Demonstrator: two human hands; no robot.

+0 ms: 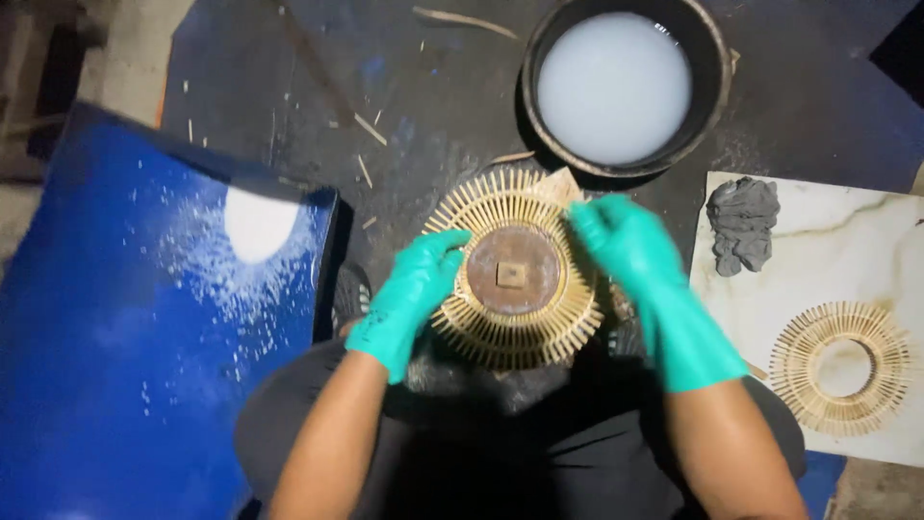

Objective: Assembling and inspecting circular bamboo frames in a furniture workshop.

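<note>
Head camera looks straight down at your lap, where both of your hands, in green rubber gloves, close on a round ring of thin wooden sticks [520, 274]. The sticks fan outward like rays around a brown disc [512, 270], and a small square block [511, 275] sits at the disc's middle. Your left hand [409, 294] grips the ring's left edge, fingers curled over the sticks with the tips touching the rim of the disc. Your right hand [640, 260] holds the upper right edge; its fingers look blurred, so you cannot tell exactly how they wrap the sticks, though the hand is clearly closed on the ring. The ring rests just above your knees, over the dark floor [433, 87].

Beyond the ring, near its top edge, stands a black bucket [717, 87] filled with cloudy white liquid [613, 87]. To your right lies a pale marbled slab [837, 241]. On it, a lump of grey clay [743, 223] sits near the upper left corner, and a second stick ring [842, 368], this one with an open centre, lies flat toward the lower right. To your left spreads a blue sheet [115, 366] dusted with white powder [258, 223], heaped in a small mound near its upper right. Loose wooden splinters [370, 129] are scattered over the floor between the sheet and the bucket.
</note>
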